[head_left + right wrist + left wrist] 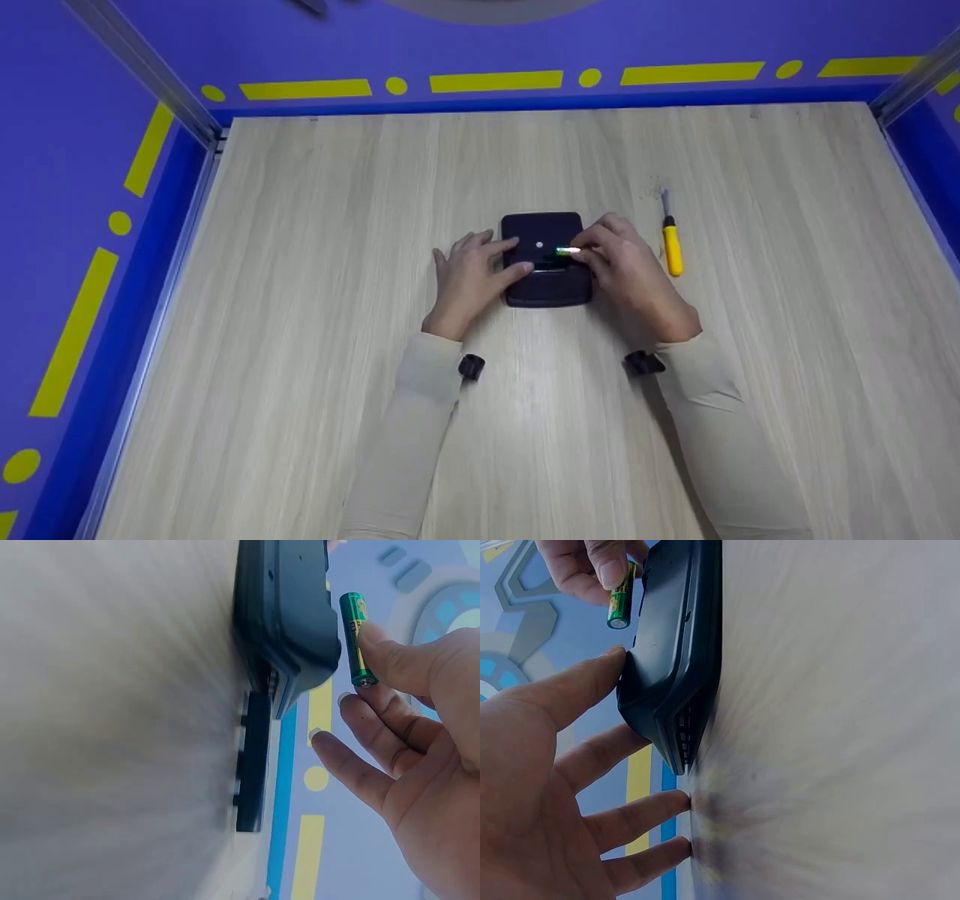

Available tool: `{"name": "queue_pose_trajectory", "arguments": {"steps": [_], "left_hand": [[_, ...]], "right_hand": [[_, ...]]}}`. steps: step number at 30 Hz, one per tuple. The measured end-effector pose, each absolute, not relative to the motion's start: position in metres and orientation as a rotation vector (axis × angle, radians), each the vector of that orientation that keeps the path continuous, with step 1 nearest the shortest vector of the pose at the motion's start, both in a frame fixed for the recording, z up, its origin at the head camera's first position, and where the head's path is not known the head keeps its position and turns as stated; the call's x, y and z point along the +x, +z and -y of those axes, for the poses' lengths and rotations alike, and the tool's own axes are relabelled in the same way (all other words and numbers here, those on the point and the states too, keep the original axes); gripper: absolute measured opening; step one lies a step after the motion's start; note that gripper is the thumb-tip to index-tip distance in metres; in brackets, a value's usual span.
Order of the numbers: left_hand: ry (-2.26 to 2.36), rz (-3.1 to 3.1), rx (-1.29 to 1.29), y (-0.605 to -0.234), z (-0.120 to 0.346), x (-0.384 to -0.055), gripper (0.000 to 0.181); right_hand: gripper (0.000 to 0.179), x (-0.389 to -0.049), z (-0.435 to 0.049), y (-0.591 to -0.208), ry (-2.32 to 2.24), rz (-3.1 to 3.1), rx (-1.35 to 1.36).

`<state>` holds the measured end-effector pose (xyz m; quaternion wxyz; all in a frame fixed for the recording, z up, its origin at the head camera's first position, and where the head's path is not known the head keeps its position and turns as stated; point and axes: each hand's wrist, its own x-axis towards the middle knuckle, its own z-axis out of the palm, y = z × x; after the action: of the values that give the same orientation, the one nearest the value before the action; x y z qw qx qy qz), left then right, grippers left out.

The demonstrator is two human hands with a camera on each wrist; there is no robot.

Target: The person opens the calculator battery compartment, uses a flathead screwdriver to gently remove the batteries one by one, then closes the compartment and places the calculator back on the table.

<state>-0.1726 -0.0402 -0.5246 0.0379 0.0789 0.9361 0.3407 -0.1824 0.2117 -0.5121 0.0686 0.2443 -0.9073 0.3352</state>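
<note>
A black box-shaped device (549, 293) with rounded corners lies on the table, a small white dot on its upper face. My left hand (469, 281) rests at its left side, thumb and index finger touching it, the other fingers spread with tips at the tabletop in the left wrist view. Between thumb and fingers my right hand (626, 266) pinches a green battery (355, 637), held just above the device's face. A flat black cover with small tabs (253, 765) lies beside the device in the right wrist view; in the head view the right hand hides it.
To the right lies a screwdriver (673, 247) with a yellow handle, its shaft pointing away. Tiny dark specks (654, 187) are scattered near its tip. Blue panels (495, 52) with yellow marks border the wooden table (337, 225) at the back and sides.
</note>
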Motion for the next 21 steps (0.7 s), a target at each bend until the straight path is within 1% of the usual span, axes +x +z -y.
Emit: {"name": "queue_pose_trajectory", "arguments": {"steps": [6, 21], "left_hand": [[1.052, -2.882, 0.251, -0.525, 0.04, -0.173, 0.058], [1.064, -2.876, 0.249, -0.525, 0.04, -0.173, 0.058]], "right_hand": [[0.008, -0.186, -0.221, -0.512, 1.017, 2.711, 0.662], [0.007, -0.196, -0.245, -0.521, 1.043, 2.669, 0.588]]}}
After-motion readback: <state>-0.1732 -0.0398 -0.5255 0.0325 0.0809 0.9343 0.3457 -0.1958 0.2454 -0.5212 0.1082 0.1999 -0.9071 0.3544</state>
